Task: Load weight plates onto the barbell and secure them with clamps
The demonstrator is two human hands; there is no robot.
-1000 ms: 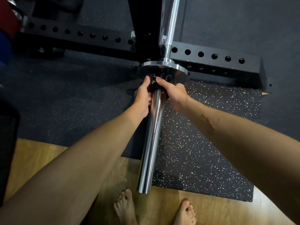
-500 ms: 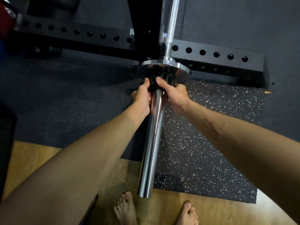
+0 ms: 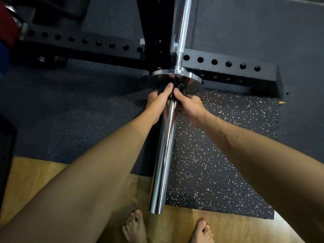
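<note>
A chrome barbell sleeve (image 3: 164, 155) points toward me, its free end above my feet. At its inner end sits a small shiny weight plate (image 3: 191, 80) against the collar. A black clamp (image 3: 175, 89) lies on the sleeve right against the plate, mostly hidden by my fingers. My left hand (image 3: 157, 102) grips the clamp from the left of the sleeve. From the right, my right hand (image 3: 190, 105) holds the same clamp. Both thumbs meet on top of it, almost touching.
The black rack upright (image 3: 156, 28) and its holed base beam (image 3: 228, 67) stand just behind the plate. Red and blue plates (image 3: 7, 30) lie at the far left. A speckled rubber mat (image 3: 219, 155) covers the floor; my bare feet (image 3: 135, 227) stand on wood.
My thumbs have drawn closer together on top of the clamp. The view has shifted slightly; the plate and bar have not moved.
</note>
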